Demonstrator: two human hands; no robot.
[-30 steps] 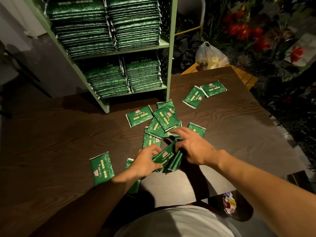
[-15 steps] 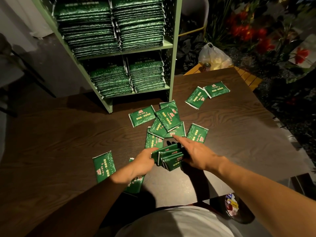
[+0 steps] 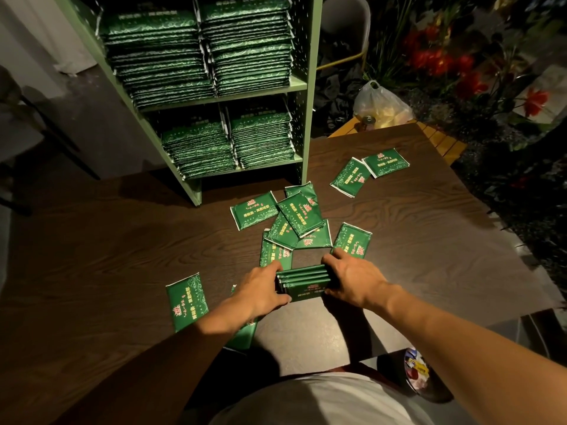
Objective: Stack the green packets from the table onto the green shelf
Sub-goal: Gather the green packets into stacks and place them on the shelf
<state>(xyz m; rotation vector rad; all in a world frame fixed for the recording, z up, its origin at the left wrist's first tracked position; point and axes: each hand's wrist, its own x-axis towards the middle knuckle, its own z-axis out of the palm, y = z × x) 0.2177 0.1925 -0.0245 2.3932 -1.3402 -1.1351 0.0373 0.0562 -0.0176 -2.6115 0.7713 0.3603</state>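
We square a small bundle of packets [image 3: 303, 283] on the table [image 3: 122, 256], left hand [image 3: 260, 289] and right hand [image 3: 356, 283] gripping its ends; count unclear, perhaps four. Next: lift to green shelf [image 3: 310, 96].

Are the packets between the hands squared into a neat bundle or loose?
Squared: the bundle shows aligned parallel edges, pressed between the left hand and right hand.

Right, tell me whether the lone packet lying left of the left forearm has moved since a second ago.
No. The lone packet lies at the same angle and the same gap from the green shelf foot; only the camera shifted.
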